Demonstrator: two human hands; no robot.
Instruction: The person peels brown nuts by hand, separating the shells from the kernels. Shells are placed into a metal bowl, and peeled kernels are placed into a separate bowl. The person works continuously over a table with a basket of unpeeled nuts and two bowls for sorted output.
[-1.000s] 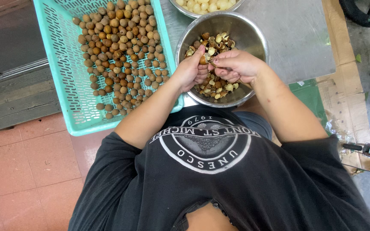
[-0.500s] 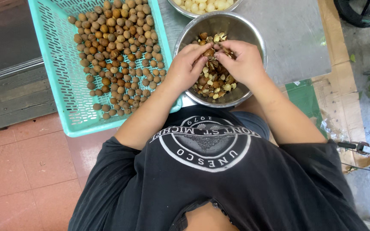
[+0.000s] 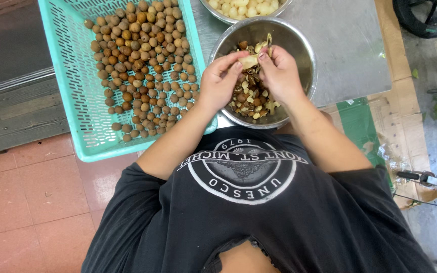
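both hands peeling a fruit over the steel bowl (image 3: 307, 60).
left hand (image 3: 220, 81) and right hand (image 3: 279, 73) pinch one pale peeled fruit (image 3: 249, 61) together; teal basket (image 3: 72, 96) of brown fruits (image 3: 142, 65) lies left of the bowl.

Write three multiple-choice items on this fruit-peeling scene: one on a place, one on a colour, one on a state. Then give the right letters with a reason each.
1. Where does the basket of brown fruit lie relative to the steel bowl of peels?
A. to its left in the picture
B. to its right in the picture
C. inside it

2. What colour is the basket?
A. red
B. turquoise
C. black

3. What are the left hand and right hand doing?
A. resting flat on the floor
B. gripping the basket rim
C. holding a pale, partly peeled fruit together over the bowl

Answers:
1 A, the basket sits left of the bowl.
2 B, its plastic mesh is turquoise.
3 C, the fingertips of both hands meet on the pale fruit above the peels.
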